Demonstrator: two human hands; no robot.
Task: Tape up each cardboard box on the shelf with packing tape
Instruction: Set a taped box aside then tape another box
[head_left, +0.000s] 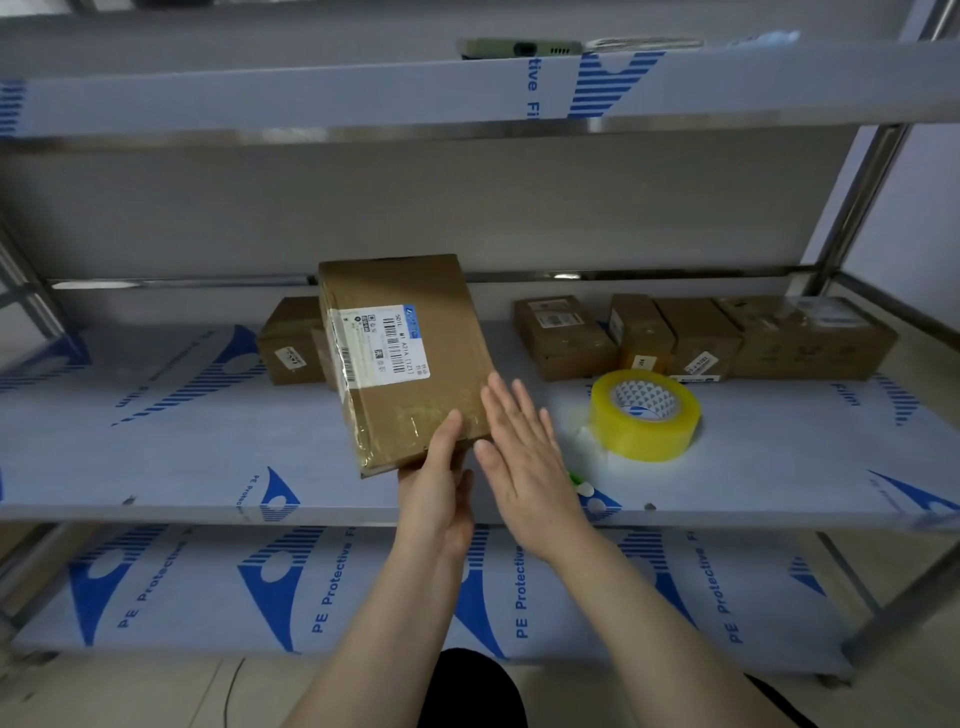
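I am holding the box (400, 358) up off the shelf (156, 457) with my left hand (439, 499), pinching its near corner with my thumb on top and my fingers underneath. The box is tilting, its label facing me. My right hand (524, 457) is hovering flat beside it, fingers (506, 405) straight and slightly spread, tips at the box's right edge. The tape roll (645, 415) is lying on the shelf just right of those fingers. More boxes (701, 338) are standing beyond it, and a small box (291, 343) is sitting behind the held one.
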